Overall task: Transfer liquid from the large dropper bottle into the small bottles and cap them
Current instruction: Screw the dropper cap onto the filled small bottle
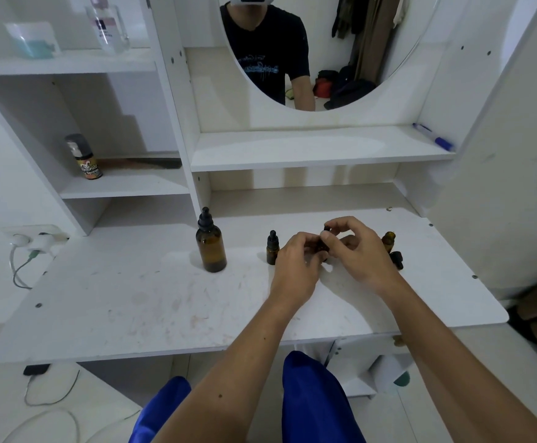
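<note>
Fingers of my left hand (296, 254) gripped a small amber bottle (323, 246) above the white desk (133, 298); my right hand (356, 247) pinched its black cap (327, 228). Large dropper bottle (210, 244) stood upright, well to the left.

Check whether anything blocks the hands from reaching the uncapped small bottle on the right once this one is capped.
Nothing visible does. The uncapped small bottle stands just beyond the right hand, with a loose black dropper cap beside it, not in the path. The left hand also holds the current bottle.
</note>
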`<state>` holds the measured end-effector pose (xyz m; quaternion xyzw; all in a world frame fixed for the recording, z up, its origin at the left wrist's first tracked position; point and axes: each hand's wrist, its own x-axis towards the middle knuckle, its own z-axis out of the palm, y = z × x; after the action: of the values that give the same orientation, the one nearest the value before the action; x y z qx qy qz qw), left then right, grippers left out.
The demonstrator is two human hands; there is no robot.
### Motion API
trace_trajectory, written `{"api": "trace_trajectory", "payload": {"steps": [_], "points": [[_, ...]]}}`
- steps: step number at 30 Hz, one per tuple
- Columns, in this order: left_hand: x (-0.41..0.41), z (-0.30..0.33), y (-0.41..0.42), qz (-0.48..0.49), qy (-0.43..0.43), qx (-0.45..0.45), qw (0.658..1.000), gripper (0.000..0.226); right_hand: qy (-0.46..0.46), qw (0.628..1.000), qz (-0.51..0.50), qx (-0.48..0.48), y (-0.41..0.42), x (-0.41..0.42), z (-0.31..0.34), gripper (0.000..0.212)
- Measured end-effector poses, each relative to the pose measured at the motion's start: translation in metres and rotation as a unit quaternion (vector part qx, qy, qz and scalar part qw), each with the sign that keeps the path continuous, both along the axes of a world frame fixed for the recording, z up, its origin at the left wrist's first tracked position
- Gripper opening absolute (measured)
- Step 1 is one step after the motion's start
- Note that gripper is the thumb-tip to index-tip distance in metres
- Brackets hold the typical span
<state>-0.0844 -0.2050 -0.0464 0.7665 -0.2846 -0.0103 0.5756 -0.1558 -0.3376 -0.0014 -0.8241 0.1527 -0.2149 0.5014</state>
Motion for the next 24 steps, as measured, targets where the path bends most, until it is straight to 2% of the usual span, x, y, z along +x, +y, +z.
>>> {"api": "trace_trajectory", "payload": {"steps": [3,6,11,15,19,22,24], "points": [[0.0,0.0003,0.0002,0.002,-0.003,0.002,1.0,0.018,-0.003,1.0,0.01,0.003,-0.0015,-0.0011,-0.0018,0.012],[-0.0002,-0.0006,0.0004,0.0,-0.005,0.003,1.0,0.019,-0.005,0.999,-0.008,0.033,-0.0007,0.0005,-0.0019,0.019],[-0.0016,0.0012,0.0004,0.003,0.001,-0.001,1.0,0.018,-0.007,1.0,0.015,0.016,-0.0061,-0.0021,-0.0029,0.013],[-0.0027,0.0012,0.0012,0.0,0.0,-0.004,1.0,0.019,-0.011,0.999,-0.006,0.043,-0.005,0.0004,-0.0033,0.022],[-0.002,0.0021,0.002,0.001,0.002,-0.009,1.0,0.018,-0.008,0.999,0.033,0.022,-0.0053,-0.0006,-0.0037,0.015],[-0.0024,0.0015,0.0022,-0.003,0.006,-0.011,1.0,0.019,-0.007,0.999,0.018,0.049,-0.0045,0.0003,-0.0038,0.023],[-0.0023,0.0019,0.002,-0.004,0.007,-0.013,1.0,0.019,-0.009,0.998,0.033,0.046,-0.0064,-0.0002,-0.0037,0.02]]}}
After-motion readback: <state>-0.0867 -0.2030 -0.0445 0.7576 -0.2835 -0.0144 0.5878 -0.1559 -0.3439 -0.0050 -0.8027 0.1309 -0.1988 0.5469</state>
